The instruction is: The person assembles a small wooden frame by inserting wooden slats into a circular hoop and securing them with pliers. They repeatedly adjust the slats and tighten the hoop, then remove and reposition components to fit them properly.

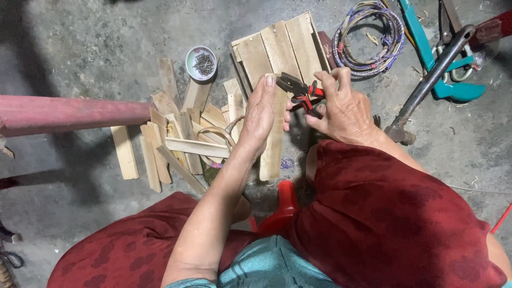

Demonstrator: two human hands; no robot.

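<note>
The step in hand looks like gripping or pulling something small at the end of a slat. The left hand (260,114) wraps its fingers around a long pale wooden slat (273,149), thumb up along its near face, and holds it upright and slightly tilted above the knees. The right hand (341,109), just to the right of it, is closed on the red-and-black handled pliers (298,89), whose dark jaws point left and meet the slat's top beside the left thumb tip. Whether the jaws clamp a nail or wire I cannot tell.

Beyond both hands lies a panel of joined pale boards (280,50); left of the left hand sits a heap of loose wooden slats (176,138) and a small round dish of dark nails (201,63).

The next move probably calls for a firm squeeze on the pliers while the left hand braces the slat against twisting.
</note>
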